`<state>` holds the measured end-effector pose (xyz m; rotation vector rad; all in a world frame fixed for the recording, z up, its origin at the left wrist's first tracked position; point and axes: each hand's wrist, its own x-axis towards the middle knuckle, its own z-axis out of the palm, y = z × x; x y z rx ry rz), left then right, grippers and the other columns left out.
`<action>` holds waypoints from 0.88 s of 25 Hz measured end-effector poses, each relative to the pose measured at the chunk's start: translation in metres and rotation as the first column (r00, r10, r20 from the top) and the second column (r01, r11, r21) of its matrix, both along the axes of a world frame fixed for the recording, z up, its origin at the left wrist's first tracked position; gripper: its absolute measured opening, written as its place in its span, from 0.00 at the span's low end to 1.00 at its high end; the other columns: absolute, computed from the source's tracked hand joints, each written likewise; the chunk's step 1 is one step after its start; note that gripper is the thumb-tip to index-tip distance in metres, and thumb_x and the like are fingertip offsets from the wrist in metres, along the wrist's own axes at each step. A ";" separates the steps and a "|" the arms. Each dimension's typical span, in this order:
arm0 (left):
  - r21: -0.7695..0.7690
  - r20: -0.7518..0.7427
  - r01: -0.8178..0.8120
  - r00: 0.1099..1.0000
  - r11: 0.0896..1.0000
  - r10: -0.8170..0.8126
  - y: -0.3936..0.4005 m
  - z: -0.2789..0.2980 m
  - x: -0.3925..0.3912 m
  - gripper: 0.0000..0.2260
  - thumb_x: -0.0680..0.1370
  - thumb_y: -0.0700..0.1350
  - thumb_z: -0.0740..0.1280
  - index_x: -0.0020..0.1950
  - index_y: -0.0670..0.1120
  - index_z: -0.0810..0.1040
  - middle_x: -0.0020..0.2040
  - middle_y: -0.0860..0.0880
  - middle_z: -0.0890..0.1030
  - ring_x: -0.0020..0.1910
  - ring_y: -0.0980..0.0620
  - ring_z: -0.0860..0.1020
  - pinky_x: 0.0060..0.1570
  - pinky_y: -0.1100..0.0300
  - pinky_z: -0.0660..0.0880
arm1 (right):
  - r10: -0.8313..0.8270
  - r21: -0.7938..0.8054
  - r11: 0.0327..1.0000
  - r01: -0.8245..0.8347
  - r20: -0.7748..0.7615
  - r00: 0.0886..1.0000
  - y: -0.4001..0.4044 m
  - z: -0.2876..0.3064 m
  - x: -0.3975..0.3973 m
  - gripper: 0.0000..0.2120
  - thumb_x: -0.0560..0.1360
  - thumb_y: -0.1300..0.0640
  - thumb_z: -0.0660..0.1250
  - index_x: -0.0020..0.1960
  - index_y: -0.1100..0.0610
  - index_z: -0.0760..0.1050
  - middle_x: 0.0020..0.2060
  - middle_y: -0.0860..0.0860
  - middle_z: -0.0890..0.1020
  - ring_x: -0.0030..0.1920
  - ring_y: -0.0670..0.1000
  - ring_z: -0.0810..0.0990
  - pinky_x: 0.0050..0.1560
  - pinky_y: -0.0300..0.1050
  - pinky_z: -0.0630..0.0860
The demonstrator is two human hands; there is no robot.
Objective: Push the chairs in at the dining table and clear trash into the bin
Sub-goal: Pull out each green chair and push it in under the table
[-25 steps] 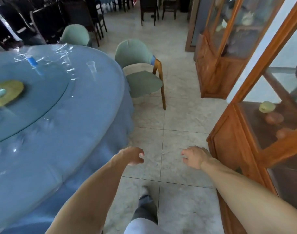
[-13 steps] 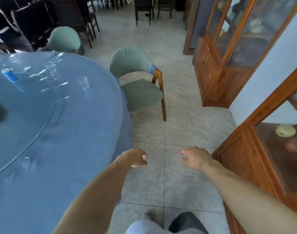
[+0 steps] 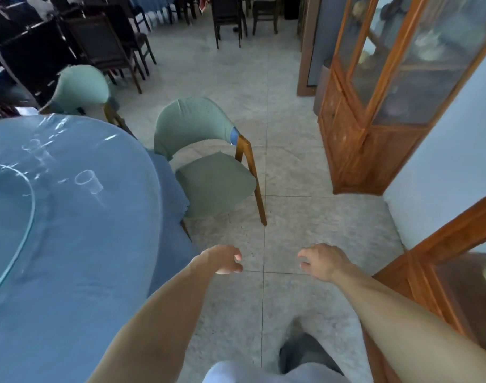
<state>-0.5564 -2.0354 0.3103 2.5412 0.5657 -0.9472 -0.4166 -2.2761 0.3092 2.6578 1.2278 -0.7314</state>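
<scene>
A green-covered chair (image 3: 208,172) with wooden legs stands pulled out from the round table (image 3: 70,258), which wears a blue cloth under clear plastic. A clear plastic cup (image 3: 88,182) stands near the table's right edge. A second green chair (image 3: 80,89) sits at the table's far side. My left hand (image 3: 223,259) and my right hand (image 3: 323,261) hang in front of me over the tiled floor, short of the near chair, fingers loosely curled, holding nothing.
Wooden glass-fronted cabinets stand along the right, one ahead (image 3: 379,100) and one right beside my right arm (image 3: 443,286). Dark chairs (image 3: 106,48) crowd the far left and back. Tiled floor (image 3: 305,217) runs between table and cabinets.
I have walked forward along the table's edge. The pulled-out green chair and the clear cup are nearer. My hands keep the same loose pose.
</scene>
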 end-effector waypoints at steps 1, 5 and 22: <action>-0.005 -0.001 -0.024 1.000 1.000 0.024 0.000 0.002 0.026 0.21 0.78 0.54 0.66 0.71 0.52 0.72 0.69 0.50 0.75 0.68 0.47 0.73 0.67 0.52 0.70 | 0.014 -0.011 1.000 -0.014 0.005 1.000 -0.001 0.002 0.026 0.18 0.80 0.45 0.57 0.68 0.47 0.73 0.63 0.51 0.78 0.63 0.54 0.76 0.60 0.49 0.74; -0.037 -0.003 -0.063 0.998 0.997 0.063 -0.003 0.009 0.114 0.22 0.78 0.55 0.67 0.71 0.53 0.73 0.69 0.50 0.75 0.68 0.46 0.73 0.67 0.51 0.69 | -0.003 -0.041 0.999 0.003 0.015 1.000 -0.006 0.010 0.112 0.19 0.81 0.45 0.57 0.70 0.45 0.71 0.65 0.50 0.77 0.65 0.54 0.75 0.61 0.48 0.72; -0.083 0.027 -0.046 0.998 0.996 0.048 0.157 -0.002 0.396 0.21 0.79 0.53 0.66 0.71 0.49 0.74 0.69 0.49 0.75 0.69 0.46 0.72 0.69 0.52 0.68 | -0.024 -0.033 0.999 0.025 0.039 0.999 0.156 0.021 0.397 0.18 0.79 0.44 0.59 0.68 0.45 0.73 0.64 0.51 0.78 0.64 0.55 0.76 0.61 0.48 0.73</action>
